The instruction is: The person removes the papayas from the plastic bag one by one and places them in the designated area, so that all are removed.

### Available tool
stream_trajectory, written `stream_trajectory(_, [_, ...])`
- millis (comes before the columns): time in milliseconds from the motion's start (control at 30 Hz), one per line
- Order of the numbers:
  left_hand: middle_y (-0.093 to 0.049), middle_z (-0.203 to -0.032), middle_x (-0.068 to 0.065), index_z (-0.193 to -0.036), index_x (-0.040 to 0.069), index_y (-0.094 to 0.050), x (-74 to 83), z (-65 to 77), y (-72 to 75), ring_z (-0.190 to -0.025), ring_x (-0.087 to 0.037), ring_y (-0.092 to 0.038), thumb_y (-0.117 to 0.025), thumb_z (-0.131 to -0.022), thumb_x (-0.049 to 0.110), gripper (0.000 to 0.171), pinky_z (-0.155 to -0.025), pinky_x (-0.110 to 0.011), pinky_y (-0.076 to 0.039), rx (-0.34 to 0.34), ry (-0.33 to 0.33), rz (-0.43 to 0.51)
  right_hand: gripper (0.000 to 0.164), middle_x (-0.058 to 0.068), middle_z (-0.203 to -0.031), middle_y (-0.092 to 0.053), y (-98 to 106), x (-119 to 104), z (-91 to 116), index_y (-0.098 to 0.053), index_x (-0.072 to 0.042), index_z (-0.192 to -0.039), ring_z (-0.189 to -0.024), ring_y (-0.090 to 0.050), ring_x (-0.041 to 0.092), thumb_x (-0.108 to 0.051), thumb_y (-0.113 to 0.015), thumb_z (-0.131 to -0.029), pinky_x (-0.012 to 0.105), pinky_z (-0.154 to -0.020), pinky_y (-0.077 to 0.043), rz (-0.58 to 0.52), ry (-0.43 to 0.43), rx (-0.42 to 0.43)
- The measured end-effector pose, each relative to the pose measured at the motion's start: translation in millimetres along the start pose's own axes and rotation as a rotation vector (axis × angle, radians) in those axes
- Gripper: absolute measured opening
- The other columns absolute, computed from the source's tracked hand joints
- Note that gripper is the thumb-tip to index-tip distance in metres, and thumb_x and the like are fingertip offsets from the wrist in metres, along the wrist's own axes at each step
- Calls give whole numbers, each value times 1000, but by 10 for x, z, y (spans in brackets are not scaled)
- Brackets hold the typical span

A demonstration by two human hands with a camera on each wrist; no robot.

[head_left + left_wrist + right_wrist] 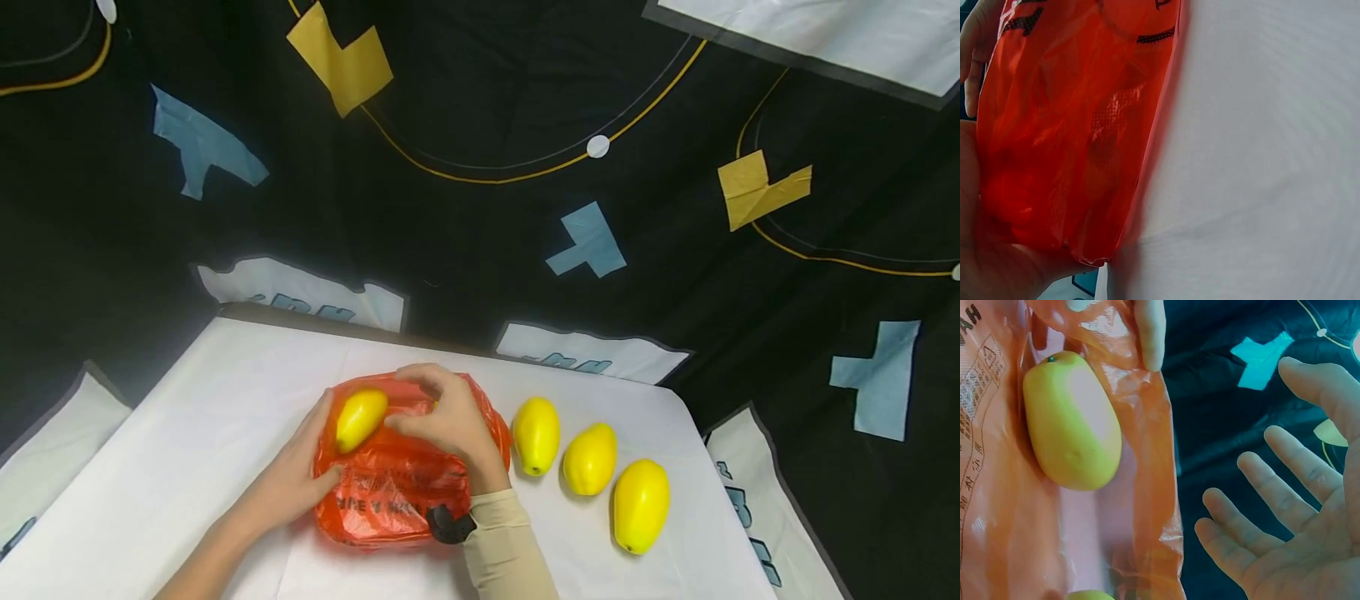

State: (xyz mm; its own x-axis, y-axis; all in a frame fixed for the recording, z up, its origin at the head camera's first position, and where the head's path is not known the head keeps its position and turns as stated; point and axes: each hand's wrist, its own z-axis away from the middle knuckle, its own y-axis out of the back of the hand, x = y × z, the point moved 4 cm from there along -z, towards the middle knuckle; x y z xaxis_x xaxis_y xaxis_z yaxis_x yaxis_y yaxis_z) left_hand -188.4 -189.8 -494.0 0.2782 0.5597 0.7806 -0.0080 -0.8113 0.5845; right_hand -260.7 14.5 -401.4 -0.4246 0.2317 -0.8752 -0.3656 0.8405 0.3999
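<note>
A red plastic bag (390, 500) with dark print lies on the table in the head view. My left hand (303, 462) holds its left side, thumb on the front and fingers at the back edge. In the left wrist view that hand (1004, 269) lies along the bag's edge. A yellow mango (1072, 422) sits in the bag's opening. Part of a second yellow fruit (1090, 595) shows at the bottom of the right wrist view. Above the bag, my right hand (453, 421) has its fingers spread, and nothing is seen in its grasp.
Three more mangoes stand in a slanting row right of the bag: one nearest it (536, 435), a middle one (590, 458) and a front one (641, 506). A white-covered table (187, 442) meets a dark patterned cloth (465, 233) at the back.
</note>
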Motion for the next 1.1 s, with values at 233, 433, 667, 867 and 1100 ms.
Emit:
stream_trajectory(233, [1,-163,-5,-157,26,7,-21,23,8,-146,-36,-9,-69,-82,6,109,-112,-63,-19,1,14,-3,48,-8,-119,-65,-129,139,-37,-68,-26,-116,-108,-57,8,-32,-84,-71,37,-94,-50,80,-29,-53])
stream_trajectory(433, [2,-163,-5,-157,25,7,-26,45,6,-146,-36,-8,-70,-81,4,110,-112,-63,-16,4,8,14,50,-16,-118,-63,-232,196,-37,-67,-23,-119,-114,-57,18,-30,-84,-72,48,-97,-49,69,-53,-88])
stream_trajectory(667, [3,-163,-2,-157,28,6,-10,28,3,-146,-37,-10,-70,-81,4,110,-110,-66,-20,4,18,14,49,-18,-117,-62,-301,259,-92,-68,-19,-118,-114,-58,23,-27,-84,-72,44,-96,-50,84,-52,-107])
stream_trajectory(867, [2,-163,-4,-157,27,7,8,0,6,-146,-36,-9,-70,-82,6,109,-111,-64,-20,-3,18,3,49,-17,-117,-62,-340,302,-120,-67,-21,-118,-116,-57,23,-29,-84,-73,45,-97,-49,90,-70,-123])
stream_trajectory(1100, [1,-163,-6,-156,26,8,19,9,-5,-146,-37,-10,-69,-83,6,109,-111,-63,-20,-13,28,-10,55,-18,-125,-59,-422,339,-116,-65,-25,-126,-120,-52,14,-30,-83,-74,47,-99,-47,172,-71,-148])
